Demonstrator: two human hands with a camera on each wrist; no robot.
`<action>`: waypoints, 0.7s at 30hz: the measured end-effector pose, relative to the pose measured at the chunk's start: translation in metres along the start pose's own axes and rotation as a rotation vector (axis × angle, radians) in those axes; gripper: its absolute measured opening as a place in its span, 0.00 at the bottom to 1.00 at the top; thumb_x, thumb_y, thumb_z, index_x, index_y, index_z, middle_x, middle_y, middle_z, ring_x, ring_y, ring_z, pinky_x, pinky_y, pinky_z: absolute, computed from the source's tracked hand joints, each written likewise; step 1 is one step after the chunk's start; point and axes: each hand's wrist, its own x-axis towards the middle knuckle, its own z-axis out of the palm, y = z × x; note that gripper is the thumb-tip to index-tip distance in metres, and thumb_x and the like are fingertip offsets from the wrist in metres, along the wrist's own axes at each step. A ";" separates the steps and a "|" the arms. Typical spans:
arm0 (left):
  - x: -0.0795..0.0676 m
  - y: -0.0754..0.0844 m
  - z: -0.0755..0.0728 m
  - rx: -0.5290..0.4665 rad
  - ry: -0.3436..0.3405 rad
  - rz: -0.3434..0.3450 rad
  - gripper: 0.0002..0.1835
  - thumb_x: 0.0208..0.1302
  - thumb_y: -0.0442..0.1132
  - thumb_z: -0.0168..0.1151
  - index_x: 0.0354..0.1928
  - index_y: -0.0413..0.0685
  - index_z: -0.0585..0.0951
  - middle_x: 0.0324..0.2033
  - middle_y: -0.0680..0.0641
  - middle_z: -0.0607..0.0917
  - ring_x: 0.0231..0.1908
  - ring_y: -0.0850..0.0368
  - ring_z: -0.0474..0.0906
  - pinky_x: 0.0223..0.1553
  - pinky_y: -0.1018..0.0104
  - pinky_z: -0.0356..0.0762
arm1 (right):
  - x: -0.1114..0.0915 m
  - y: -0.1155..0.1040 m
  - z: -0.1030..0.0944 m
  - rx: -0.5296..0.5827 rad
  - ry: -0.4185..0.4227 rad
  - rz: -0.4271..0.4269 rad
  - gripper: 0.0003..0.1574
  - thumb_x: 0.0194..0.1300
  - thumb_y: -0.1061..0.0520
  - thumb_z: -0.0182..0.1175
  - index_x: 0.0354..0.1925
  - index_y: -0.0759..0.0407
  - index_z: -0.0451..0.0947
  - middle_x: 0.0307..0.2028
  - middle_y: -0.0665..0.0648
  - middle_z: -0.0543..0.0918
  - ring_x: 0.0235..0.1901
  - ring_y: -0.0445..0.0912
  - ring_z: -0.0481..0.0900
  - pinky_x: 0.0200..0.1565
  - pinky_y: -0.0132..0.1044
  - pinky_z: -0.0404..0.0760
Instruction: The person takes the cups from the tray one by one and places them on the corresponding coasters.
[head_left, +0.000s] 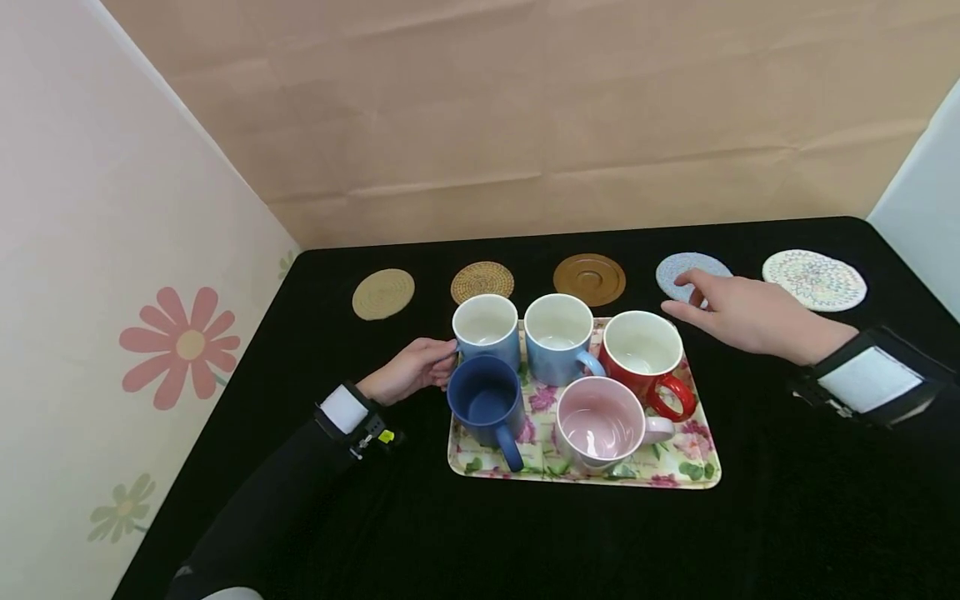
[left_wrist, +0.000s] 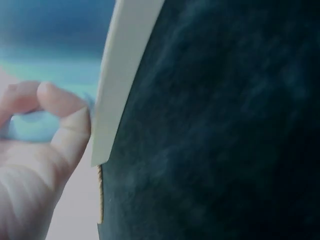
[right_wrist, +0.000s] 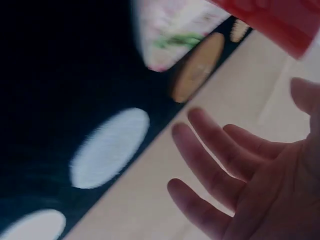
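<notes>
My left hand (head_left: 412,372) pinches the handle of a light blue mug (head_left: 487,327) at the back left of a floral tray (head_left: 693,475). The left wrist view shows thumb and finger meeting at the pale blue handle (left_wrist: 33,126). In front of that mug is a navy mug (head_left: 486,402); a second light blue mug (head_left: 557,337), a red mug (head_left: 641,354) and a pink mug (head_left: 600,429) share the tray. My right hand (head_left: 753,315) hovers near a pale blue coaster (head_left: 669,271), holding nothing, its fingers spread and slightly bent in the right wrist view.
Along the far edge of the black-covered table lie a beige coaster (head_left: 383,294), a woven tan coaster (head_left: 482,281), a brown coaster (head_left: 589,279) and a white speckled coaster (head_left: 815,282). Brown paper (head_left: 525,125) backs the table; pale panels flank it.
</notes>
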 end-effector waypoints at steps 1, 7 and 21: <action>0.000 0.000 0.002 -0.002 0.018 0.005 0.23 0.80 0.41 0.34 0.21 0.47 0.63 0.20 0.52 0.62 0.23 0.59 0.62 0.33 0.66 0.65 | -0.002 0.003 0.004 -0.005 -0.016 0.008 0.39 0.71 0.38 0.52 0.60 0.71 0.66 0.36 0.60 0.82 0.26 0.46 0.76 0.25 0.41 0.76; -0.003 -0.001 0.009 0.012 0.082 0.053 0.23 0.80 0.44 0.33 0.22 0.46 0.61 0.21 0.52 0.62 0.24 0.58 0.62 0.33 0.65 0.64 | -0.010 0.017 0.031 0.032 -0.085 0.052 0.28 0.68 0.46 0.57 0.51 0.70 0.71 0.22 0.51 0.74 0.19 0.44 0.70 0.21 0.38 0.67; -0.017 0.004 0.007 -0.005 0.182 0.156 0.24 0.80 0.45 0.33 0.21 0.45 0.59 0.20 0.50 0.59 0.24 0.55 0.60 0.34 0.64 0.65 | -0.004 0.021 0.053 0.255 -0.258 0.086 0.18 0.71 0.52 0.51 0.24 0.56 0.75 0.14 0.51 0.74 0.14 0.44 0.72 0.20 0.38 0.69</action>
